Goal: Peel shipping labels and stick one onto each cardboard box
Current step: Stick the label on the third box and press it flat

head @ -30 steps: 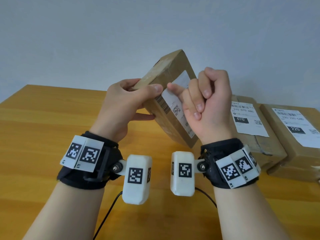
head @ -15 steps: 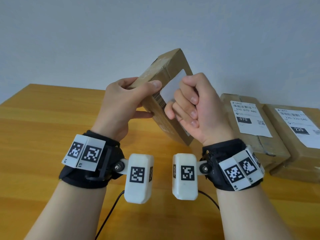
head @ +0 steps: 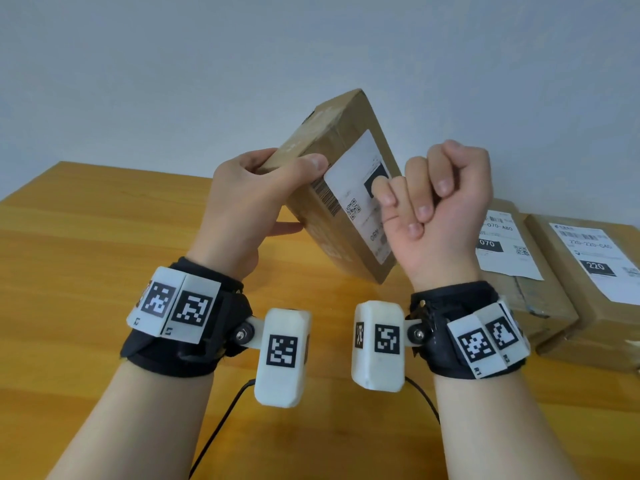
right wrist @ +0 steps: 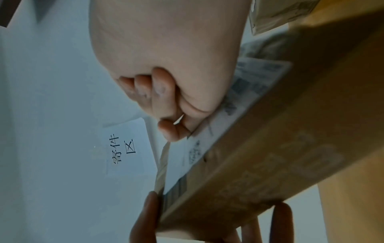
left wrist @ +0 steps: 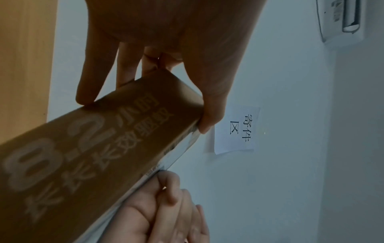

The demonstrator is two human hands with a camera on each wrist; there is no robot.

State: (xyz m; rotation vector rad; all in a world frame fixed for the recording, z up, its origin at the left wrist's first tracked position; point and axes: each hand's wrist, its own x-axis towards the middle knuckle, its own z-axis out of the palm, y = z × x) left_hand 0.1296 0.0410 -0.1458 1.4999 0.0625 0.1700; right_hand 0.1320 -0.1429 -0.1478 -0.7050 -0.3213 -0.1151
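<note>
My left hand (head: 249, 202) holds a brown cardboard box (head: 332, 133) tilted up off the table, thumb on the top corner of its white shipping label (head: 349, 188), fingers behind it. My right hand (head: 446, 202) is a fist beside the box, and only its thumb (head: 379, 188) presses on the label's face. The left wrist view shows the box's printed side (left wrist: 93, 156), my left hand (left wrist: 166, 41) clamping its end, and the right hand (left wrist: 166, 213) below. In the right wrist view my right hand (right wrist: 166, 57) bears on the label (right wrist: 239, 115).
Two more cardboard boxes lie flat at the right of the wooden table (head: 86, 271): one (head: 530, 306) labelled 070 and one (head: 588, 323) labelled 220. A black cable (head: 214, 434) runs under my wrists. A paper sign (left wrist: 236, 129) hangs on the wall behind.
My right fist has slid right and down off the label, uncovering its printed face; the thumb now presses near the label's dark patch. The left hand keeps its hold on the box.
</note>
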